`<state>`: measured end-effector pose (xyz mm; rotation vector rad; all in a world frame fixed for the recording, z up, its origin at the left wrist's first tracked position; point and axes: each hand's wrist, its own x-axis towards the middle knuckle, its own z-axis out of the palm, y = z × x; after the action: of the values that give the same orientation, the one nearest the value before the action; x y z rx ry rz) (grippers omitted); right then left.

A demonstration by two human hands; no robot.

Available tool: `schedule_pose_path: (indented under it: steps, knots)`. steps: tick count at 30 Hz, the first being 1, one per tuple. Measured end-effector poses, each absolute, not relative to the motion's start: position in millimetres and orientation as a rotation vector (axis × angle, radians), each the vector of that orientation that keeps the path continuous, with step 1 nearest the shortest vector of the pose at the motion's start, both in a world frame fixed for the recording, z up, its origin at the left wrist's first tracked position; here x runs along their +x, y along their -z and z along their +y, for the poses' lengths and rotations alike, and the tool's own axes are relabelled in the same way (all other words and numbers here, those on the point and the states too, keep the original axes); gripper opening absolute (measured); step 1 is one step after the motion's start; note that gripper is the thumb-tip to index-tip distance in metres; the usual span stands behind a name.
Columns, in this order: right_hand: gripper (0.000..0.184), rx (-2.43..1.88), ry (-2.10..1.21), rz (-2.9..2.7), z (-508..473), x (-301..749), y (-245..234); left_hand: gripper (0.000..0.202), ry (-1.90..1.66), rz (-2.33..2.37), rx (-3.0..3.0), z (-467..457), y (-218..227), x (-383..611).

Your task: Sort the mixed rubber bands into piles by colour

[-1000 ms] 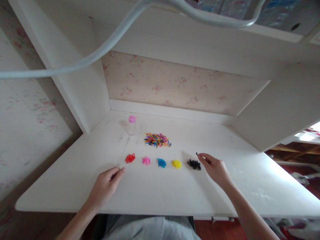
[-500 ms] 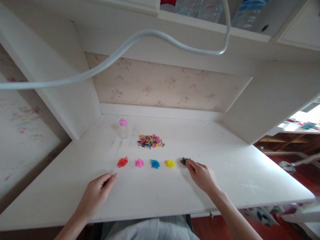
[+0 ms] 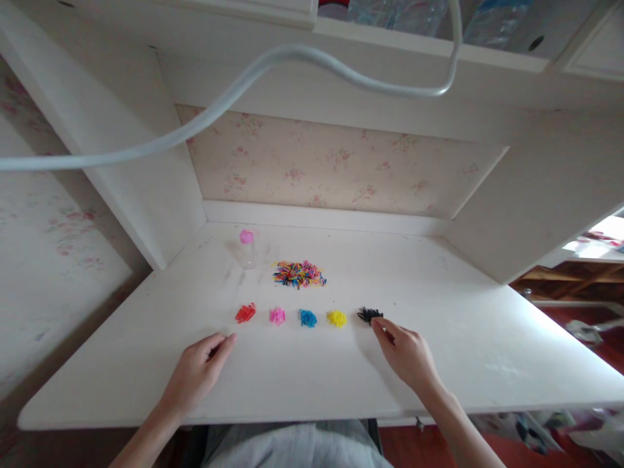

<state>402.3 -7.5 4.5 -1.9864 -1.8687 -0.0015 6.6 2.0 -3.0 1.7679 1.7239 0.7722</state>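
Observation:
My right hand [image 3: 407, 354] pinches at the lower right edge of a small pile of black rubber bands [image 3: 368, 314]; its fingertips hide what lies between them. My left hand [image 3: 202, 364] rests on the desk, loosely closed, thumb against the curled fingers, with nothing visible in it. Just beyond its fingertips is a pile of red rubber bands [image 3: 245, 312]. Between the hands, in the same row, are pink bands [image 3: 277, 316], blue bands [image 3: 308, 318] and yellow bands [image 3: 336, 318]. Behind the row lies a larger heap of mixed-colour bands [image 3: 299, 274].
A clear bottle with a pink cap [image 3: 247, 248] stands at the back left of the white desk [image 3: 292, 377]. Side panels bound the desk at left and right. A white cable [image 3: 292, 53] crosses overhead, below a shelf holding plastic bottles.
My right hand has shifted slightly back toward me, from over the black bands to their near right edge, exposing more of the pile. My left hand stays closed. The camera view has shifted slightly.

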Motion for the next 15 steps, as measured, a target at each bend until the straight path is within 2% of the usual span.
schedule_pose_path:
  steps: [8,15]
  knots:
    - [0.041,-1.860,-0.192,-1.835,-8.6,373.5,-17.6,0.039,-0.807,1.722,1.790,1.5,1.7,9.9]
    - [0.037,-1.953,-0.189,-2.211,51.4,330.2,-50.3,0.040,-0.810,1.740,1.801,1.7,1.4,10.5]
